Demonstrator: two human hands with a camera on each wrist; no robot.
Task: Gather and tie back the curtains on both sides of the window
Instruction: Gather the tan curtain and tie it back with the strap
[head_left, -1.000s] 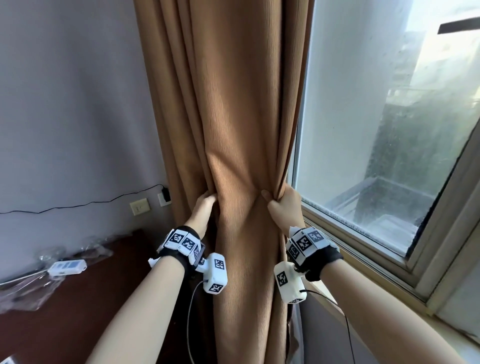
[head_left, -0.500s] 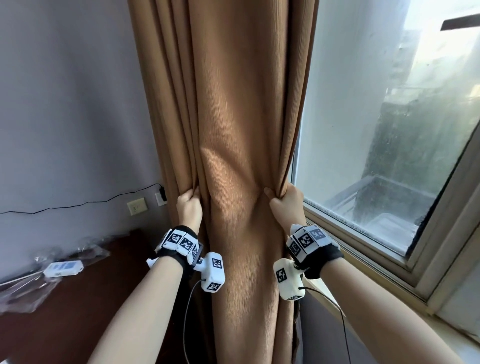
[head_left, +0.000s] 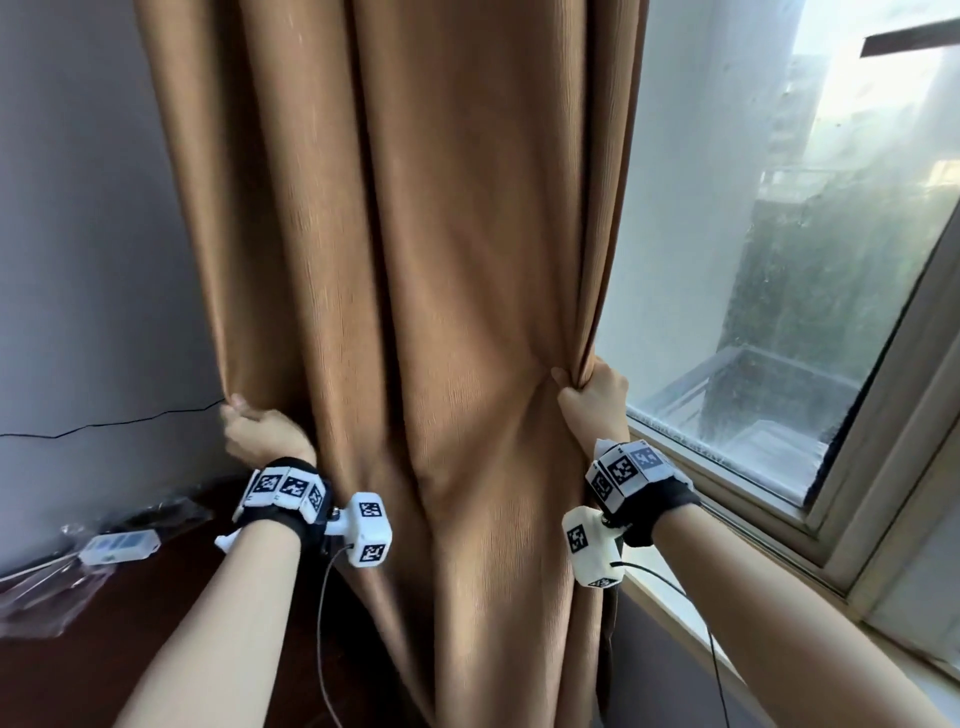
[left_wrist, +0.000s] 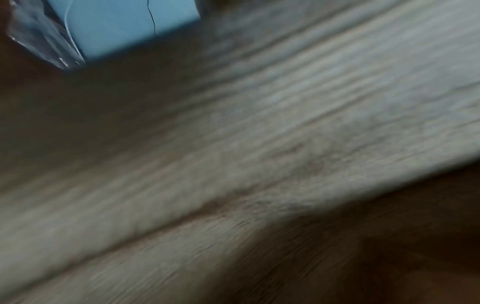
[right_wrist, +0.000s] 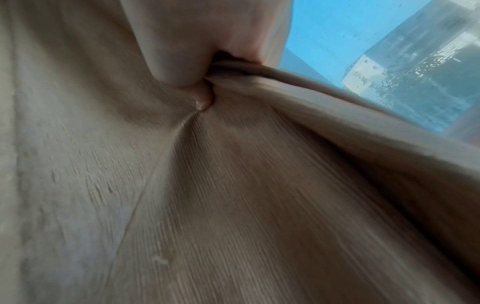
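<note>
A brown ribbed curtain (head_left: 441, 260) hangs in folds left of the window (head_left: 789, 291). My left hand (head_left: 254, 428) grips the curtain's left edge at waist height, close to the grey wall. My right hand (head_left: 589, 397) grips the right edge beside the glass; in the right wrist view the fingertips (right_wrist: 202, 102) pinch a bunch of curtain fabric (right_wrist: 259, 185). The left wrist view shows only blurred curtain cloth (left_wrist: 259, 154), with the hand itself hidden. No tie-back is in sight.
A dark wooden table (head_left: 104, 623) stands at the lower left with a white remote (head_left: 119, 545) and clear plastic wrapping (head_left: 36, 597). A black cable (head_left: 104, 423) runs along the grey wall. The window sill (head_left: 727, 613) runs along the right.
My left hand has moved left along the curtain to its outer edge, now covering the wall sockets. The curtain spans wider between my hands. My right hand keeps its grip.
</note>
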